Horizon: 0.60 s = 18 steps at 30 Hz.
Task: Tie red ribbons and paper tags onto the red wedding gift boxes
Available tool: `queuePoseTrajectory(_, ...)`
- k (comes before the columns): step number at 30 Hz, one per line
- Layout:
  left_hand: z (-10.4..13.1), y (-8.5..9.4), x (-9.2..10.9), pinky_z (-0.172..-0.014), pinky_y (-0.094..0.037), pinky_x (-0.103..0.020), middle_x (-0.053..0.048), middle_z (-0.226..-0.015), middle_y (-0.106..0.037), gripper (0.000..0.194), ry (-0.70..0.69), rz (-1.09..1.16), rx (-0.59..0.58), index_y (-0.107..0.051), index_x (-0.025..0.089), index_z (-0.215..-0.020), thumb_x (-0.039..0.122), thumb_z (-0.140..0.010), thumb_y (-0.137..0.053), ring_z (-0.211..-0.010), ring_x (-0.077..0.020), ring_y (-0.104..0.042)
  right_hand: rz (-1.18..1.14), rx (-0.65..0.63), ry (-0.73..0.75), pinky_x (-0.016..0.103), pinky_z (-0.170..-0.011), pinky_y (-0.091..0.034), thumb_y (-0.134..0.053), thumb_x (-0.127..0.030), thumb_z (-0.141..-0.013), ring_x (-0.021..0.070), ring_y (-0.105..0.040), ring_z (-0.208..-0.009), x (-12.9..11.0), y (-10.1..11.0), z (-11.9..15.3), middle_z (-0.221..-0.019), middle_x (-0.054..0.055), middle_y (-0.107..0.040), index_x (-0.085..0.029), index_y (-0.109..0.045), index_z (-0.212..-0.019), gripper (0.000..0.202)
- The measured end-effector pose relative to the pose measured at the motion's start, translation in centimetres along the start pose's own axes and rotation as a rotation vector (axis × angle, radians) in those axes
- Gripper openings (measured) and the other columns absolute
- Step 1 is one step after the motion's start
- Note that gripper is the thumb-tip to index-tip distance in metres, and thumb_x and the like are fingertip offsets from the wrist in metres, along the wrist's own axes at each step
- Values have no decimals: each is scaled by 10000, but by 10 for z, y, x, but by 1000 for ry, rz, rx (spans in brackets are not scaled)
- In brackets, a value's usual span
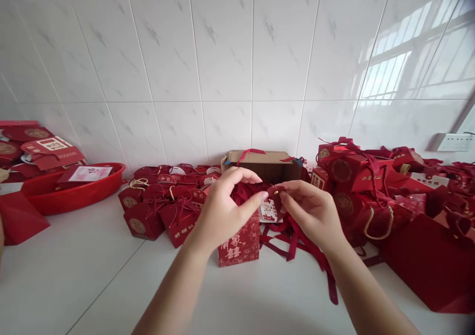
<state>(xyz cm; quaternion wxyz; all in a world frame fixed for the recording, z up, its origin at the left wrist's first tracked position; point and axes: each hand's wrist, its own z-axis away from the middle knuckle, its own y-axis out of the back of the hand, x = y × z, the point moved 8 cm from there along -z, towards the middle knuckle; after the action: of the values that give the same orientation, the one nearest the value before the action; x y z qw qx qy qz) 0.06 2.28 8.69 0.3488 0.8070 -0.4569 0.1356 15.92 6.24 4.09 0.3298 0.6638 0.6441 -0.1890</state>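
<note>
One studded red piece (271, 190) being pinched above the surface (92, 270)

Seemingly a strap end, the piece is being held between thumb and fingers of the right hand (315, 211); this grip is being narrowed to a tight pinch, apparently so that the gold stud (276, 192) is left uncovered. By the left hand (223, 209) the thumb and forefinger are being held apart in a loose curve, the thumb tip just beside the piece; whether it is being touched cannot be told.

Beneath the left hand, a printed red box (239, 250) is being borne upright, probably by its flat base alone. Loose straps (293, 243) are being spread near the right forearm, conveniently close, it seems. Behind, a cardboard box (258, 156) is being set near the tiled wall (222, 68), flanked by stacked red boxes (356, 171), presumably being propped by one another.
</note>
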Motion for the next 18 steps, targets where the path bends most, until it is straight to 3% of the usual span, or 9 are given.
queuePoseTrajectory(5, 11, -9, 8, -689, -519, -238, 3, -774, -645, 56, 3, 215, -58, -605, 192, -798, 181, -841, -637, -742, -129, -621, 25, 43, 217, 228, -515, -524, -594, -117, -853, 125, -628, -583, -43, -5, 23, -745, 21, -693, -196, -652, -1009, 183)
queuePoseTrajectory(11, 19, -1, 34, -688, -516, -224, -3, -778, -666, 158, -274, 218, -78, -625, 171, -787, 14, -789, -645, -746, -110, -636, 31, 28, 480, 280, -717, -566, -610, 32, -790, 167, -660, -854, -61, 0, 32, -936, 57, -663, -190, -613, -1058, 348)
queuePoseTrajectory(14, 24, 0, 44, -678, -532, -230, -10, -767, -688, 196, -374, 241, -113, -654, 164, -784, -30, -756, -666, -746, -119, -653, -12, -28, 591, 271, -698, -565, -598, 71, -776, 160, -654, -852, -65, 2, 36, -934, 61, -645, -166, -629, -1037, 353)
queuePoseTrajectory(18, 26, 7, 49, -660, -541, -241, -19, -760, -697, 211, -405, 287, -56, -685, 162, -776, -44, -733, -692, -729, -125, -658, -77, -96, 628, 302, -690, -573, -599, 85, -764, 180, -661, -858, -67, 2, 39, -953, 75, -655, -154, -642, -1075, 394)
